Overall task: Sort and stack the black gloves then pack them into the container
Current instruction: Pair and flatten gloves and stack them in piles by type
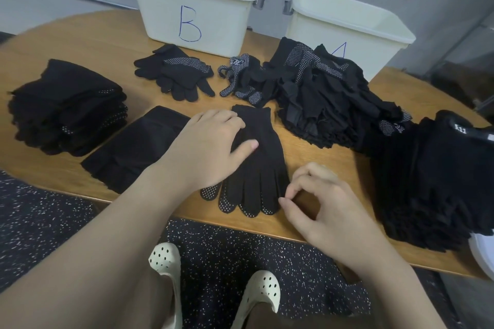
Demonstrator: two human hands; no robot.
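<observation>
A pair of black dotted gloves lies flat near the table's front edge, fingers toward me. My left hand presses flat on its cuff end. My right hand hovers just right of the glove fingertips, fingers loosely curled, holding nothing. A folded stack sits left of my left hand, and a taller stack lies further left. Loose gloves lie before container B. A big heap sits before container A. Another large pile fills the right.
The wooden table has a rounded edge close to my body. A grey wall stands behind the two white containers. A white object pokes out under the right pile. My feet in white perforated shoes stand on speckled dark flooring.
</observation>
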